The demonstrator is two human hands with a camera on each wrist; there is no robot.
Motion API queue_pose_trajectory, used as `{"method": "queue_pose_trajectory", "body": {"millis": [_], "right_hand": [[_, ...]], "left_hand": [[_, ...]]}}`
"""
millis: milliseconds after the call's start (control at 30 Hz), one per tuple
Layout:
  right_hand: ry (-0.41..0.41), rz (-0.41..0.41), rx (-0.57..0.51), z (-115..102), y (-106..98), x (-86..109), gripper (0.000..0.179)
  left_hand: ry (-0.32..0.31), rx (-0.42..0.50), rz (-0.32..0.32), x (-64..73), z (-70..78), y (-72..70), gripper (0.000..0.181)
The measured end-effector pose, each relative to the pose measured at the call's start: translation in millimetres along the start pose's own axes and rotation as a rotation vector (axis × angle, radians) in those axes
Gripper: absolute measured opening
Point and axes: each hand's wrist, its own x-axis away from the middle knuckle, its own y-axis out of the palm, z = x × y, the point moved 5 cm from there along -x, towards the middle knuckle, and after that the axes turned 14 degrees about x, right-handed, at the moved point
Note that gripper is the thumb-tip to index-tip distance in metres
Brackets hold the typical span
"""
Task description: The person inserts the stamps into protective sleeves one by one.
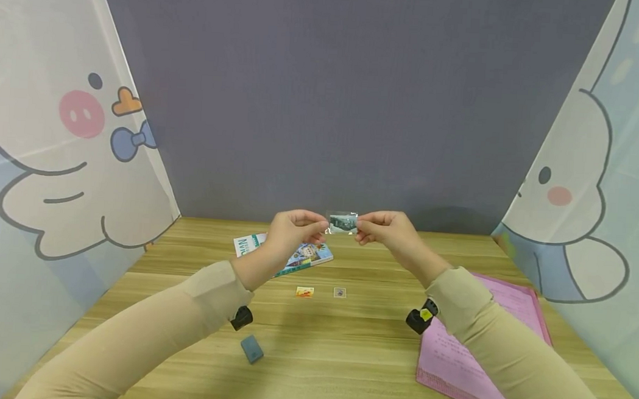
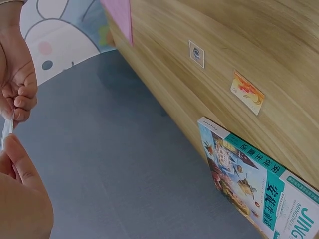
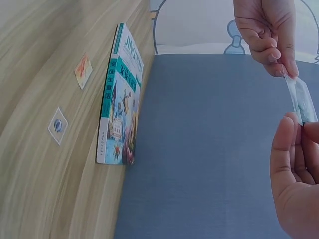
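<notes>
A small clear plastic sleeve (image 1: pixel 342 223) with a dark green and white stamp-like picture in it is held up above the far edge of the table. My left hand (image 1: pixel 288 237) pinches its left end between thumb and fingers. At the other end, the thumb and fingers of my right hand (image 1: pixel 396 235) pinch it too. The right wrist view shows the sleeve (image 3: pixel 301 99) stretched between both hands, slightly bent. On the table below lie an orange and yellow stamp (image 1: pixel 304 292) and a pale stamp (image 1: pixel 340 292) with a bluish round motif.
A colourful book (image 1: pixel 316 255) lies at the back, partly behind my left hand. A small blue-grey box (image 1: pixel 252 348) sits at the front left of the wooden table (image 1: pixel 342 372). Pink printed sheets (image 1: pixel 452 360) lie under my right forearm. A dark grey panel (image 1: pixel 336 103) stands behind.
</notes>
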Motion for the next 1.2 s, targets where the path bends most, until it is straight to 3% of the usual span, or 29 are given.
{"method": "queue_pose_trajectory", "body": {"millis": [400,1000,1200], "right_hand": [[0.029,0.017,-0.142,3,7,2.7,0.022],[0.026,-0.042,-0.217,2,11,4.0,0.017],[0.029,-0.004,-0.136,6,8,1.8,0.022]], "left_hand": [[-0.001,0.014,0.003,2.6,-2.0,3.1,0.018],[-0.018,-0.013,0.047,-0.8,-4.3,2.4,0.017],[-0.007,-0.044,0.057,-3.8,-8.1,2.7,0.015]]}}
